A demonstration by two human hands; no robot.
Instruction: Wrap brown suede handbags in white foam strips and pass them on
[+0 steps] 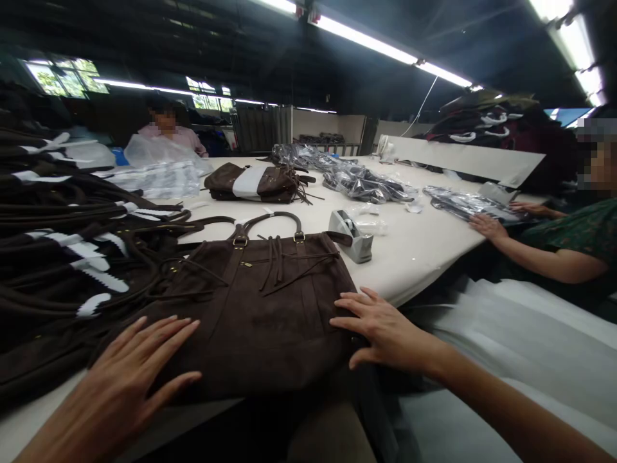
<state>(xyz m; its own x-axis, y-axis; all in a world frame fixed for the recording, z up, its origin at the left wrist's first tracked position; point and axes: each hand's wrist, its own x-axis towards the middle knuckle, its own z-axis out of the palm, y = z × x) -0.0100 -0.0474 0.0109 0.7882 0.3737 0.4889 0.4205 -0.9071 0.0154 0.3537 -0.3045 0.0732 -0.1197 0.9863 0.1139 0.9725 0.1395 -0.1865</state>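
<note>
Pale worktop [414, 251] in a dim workroom: a dark brown bag [284, 347] lies at the near edge, left hand [116, 386] and right hand [385, 328] at its sides, fingers spread, ungripping; probably soft, floppy, fairly light, best lifted by its far-side handle [290, 219].

Dim overall, glaring ceiling tubes [366, 40], bright windows [70, 77], stretched edges

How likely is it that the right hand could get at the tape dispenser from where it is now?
Probably yes: the tape dispenser stands just beyond the right hand, with only bare table visible between them.
</note>
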